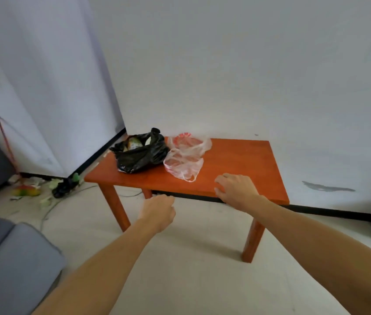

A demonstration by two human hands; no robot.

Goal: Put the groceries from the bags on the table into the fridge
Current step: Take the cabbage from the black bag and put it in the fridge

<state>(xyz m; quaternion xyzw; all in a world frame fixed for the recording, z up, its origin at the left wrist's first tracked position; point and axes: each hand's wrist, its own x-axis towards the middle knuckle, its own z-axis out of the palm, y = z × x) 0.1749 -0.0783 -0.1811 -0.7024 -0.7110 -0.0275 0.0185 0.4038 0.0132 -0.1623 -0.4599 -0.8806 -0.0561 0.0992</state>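
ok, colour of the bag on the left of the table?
Black bag, glossy plastic, open at the top. The head view, the only one, shows it on the orange-red table.

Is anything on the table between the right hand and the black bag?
Yes. The clear plastic bag lies on the table between the right hand and the black bag, close beside the black one. The left hand, off the table's front edge, has bare tabletop ahead.

An orange-red wooden surface (243,164) stands on pale floor against a white wall. A black bag (140,153), open at the top, lies near its far left corner; just beside it, toward the middle, lies a clear plastic bag (185,159) with red print.
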